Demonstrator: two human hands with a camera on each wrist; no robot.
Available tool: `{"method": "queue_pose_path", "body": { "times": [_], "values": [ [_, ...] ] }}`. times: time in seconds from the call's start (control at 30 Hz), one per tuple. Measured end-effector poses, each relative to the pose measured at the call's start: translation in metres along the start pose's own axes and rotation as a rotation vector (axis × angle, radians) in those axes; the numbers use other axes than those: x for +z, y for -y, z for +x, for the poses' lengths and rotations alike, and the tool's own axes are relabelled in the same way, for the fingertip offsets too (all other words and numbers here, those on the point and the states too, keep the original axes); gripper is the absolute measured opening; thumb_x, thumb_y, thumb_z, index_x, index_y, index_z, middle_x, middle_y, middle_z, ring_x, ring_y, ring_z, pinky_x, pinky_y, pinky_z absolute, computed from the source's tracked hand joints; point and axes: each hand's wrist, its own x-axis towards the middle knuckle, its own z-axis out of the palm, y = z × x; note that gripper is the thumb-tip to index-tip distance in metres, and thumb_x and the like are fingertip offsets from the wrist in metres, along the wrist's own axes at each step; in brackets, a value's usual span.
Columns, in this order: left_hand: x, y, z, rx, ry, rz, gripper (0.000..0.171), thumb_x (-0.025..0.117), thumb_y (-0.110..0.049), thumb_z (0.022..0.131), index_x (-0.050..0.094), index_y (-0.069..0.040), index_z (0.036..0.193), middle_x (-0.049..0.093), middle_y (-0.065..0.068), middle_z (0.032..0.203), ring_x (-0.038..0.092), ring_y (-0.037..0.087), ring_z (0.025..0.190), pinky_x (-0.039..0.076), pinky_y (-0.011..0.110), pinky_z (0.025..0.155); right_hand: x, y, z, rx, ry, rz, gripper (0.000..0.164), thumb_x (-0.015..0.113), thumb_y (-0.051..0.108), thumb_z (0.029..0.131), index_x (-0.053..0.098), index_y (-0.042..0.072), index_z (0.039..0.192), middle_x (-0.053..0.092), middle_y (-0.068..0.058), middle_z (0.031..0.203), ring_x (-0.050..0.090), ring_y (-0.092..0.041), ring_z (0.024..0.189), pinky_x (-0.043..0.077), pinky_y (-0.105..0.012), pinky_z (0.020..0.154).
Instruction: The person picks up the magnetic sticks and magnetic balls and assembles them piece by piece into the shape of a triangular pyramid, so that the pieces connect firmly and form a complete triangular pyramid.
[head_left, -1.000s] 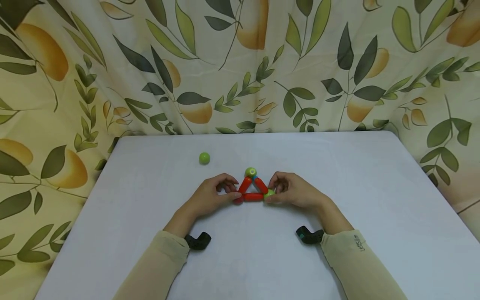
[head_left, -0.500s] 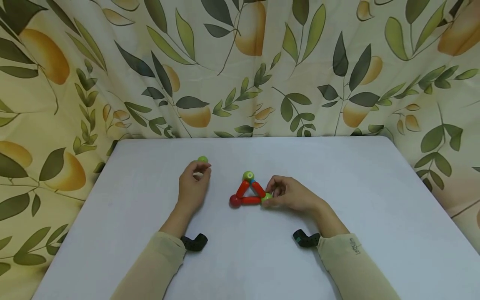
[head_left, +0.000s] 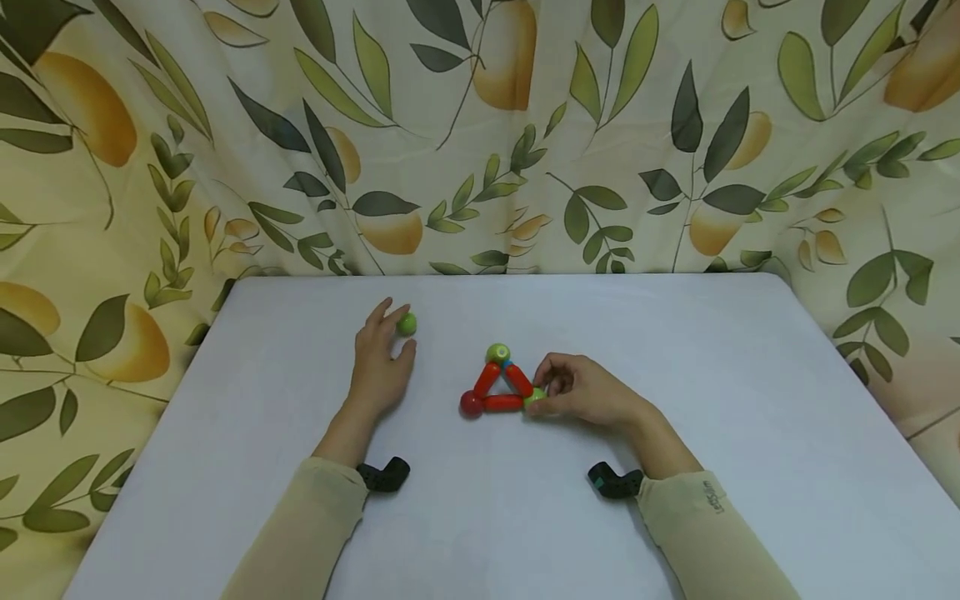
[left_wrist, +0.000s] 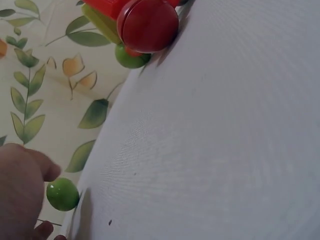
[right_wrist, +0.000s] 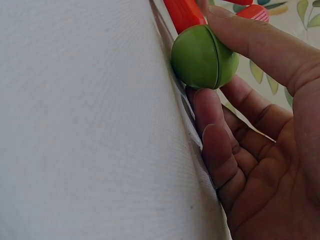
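A triangle of red rods (head_left: pixel 502 403) lies on the table, with a red ball (head_left: pixel 472 404) at its left corner, a green ball (head_left: pixel 498 353) at the top and another green ball (right_wrist: pixel 204 57) at the right. My right hand (head_left: pixel 588 390) pinches that right corner ball between thumb and fingers. Farther back on the left, my left hand (head_left: pixel 381 358) reaches beside a loose green ball (head_left: pixel 407 324), its fingers extended and thumb apart. In the left wrist view, this loose ball (left_wrist: pixel 62 194) sits close to the fingers, not gripped.
The white table (head_left: pixel 495 517) ends at a back edge before a leaf-and-fruit patterned curtain (head_left: pixel 480 167). A black wrist camera (head_left: pixel 386 475) is on the left wrist, and another black camera (head_left: pixel 615 481) on the right.
My left hand has left the triangle's red ball and moved back and left to the loose green ball. Its fingers, curled there half a second ago, are now spread. My right hand stays in place.
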Motion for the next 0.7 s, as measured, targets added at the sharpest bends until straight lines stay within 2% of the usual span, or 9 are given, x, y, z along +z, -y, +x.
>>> {"method": "queue_pose_path", "body": {
  "times": [0.07,0.13,0.33,0.5,0.7],
  "values": [
    [0.0006,-0.0001,0.0014,0.021,0.032,0.05,0.054,0.061,-0.018,0.101,0.05,-0.02,0.153,0.03,-0.001,0.17,0.022,0.035,0.157,0.027,0.059,0.123,-0.0013,0.0009,-0.0002,-0.004,-0.007,-0.003,0.036,0.09,0.028,0.081,0.065,0.014,0.104,0.061,-0.005,0.082,0.057,-0.021,0.078,0.045,-0.028,0.069],
    [0.0012,-0.0004,0.0021,0.03,0.042,0.076,0.054,0.061,-0.019,0.1,0.05,-0.019,0.153,0.033,0.0,0.169,0.023,0.035,0.157,0.024,0.058,0.124,-0.0021,0.0011,-0.0001,-0.005,-0.009,-0.003,0.036,0.089,0.029,0.081,0.065,0.015,0.105,0.06,-0.005,0.081,0.057,-0.021,0.078,0.044,-0.028,0.068],
    [0.0036,-0.0026,0.0001,0.018,0.046,0.071,0.049,0.061,-0.018,0.1,0.055,-0.017,0.149,0.042,0.003,0.163,0.029,0.034,0.154,0.025,0.056,0.125,-0.0028,-0.0006,-0.0015,0.002,-0.003,0.001,0.037,0.089,0.029,0.081,0.065,0.014,0.105,0.06,-0.004,0.081,0.056,-0.019,0.076,0.044,-0.027,0.067],
    [0.0047,-0.0018,-0.0004,0.013,0.016,0.065,0.042,0.06,-0.015,0.101,0.059,-0.017,0.142,0.046,0.005,0.157,0.035,0.035,0.148,0.032,0.055,0.12,-0.002,-0.0005,-0.0025,-0.008,-0.01,0.007,0.036,0.089,0.028,0.082,0.065,0.014,0.106,0.059,-0.004,0.081,0.055,-0.018,0.075,0.044,-0.026,0.065],
    [0.0024,0.0006,-0.0022,-0.035,-0.007,0.044,0.038,0.065,-0.017,0.099,0.063,-0.018,0.137,0.052,0.01,0.143,0.045,0.035,0.136,0.041,0.053,0.109,0.0002,0.001,0.0001,-0.014,0.0,0.004,0.036,0.089,0.027,0.082,0.065,0.014,0.106,0.059,-0.004,0.082,0.055,-0.018,0.076,0.044,-0.026,0.065]
  ]
}}
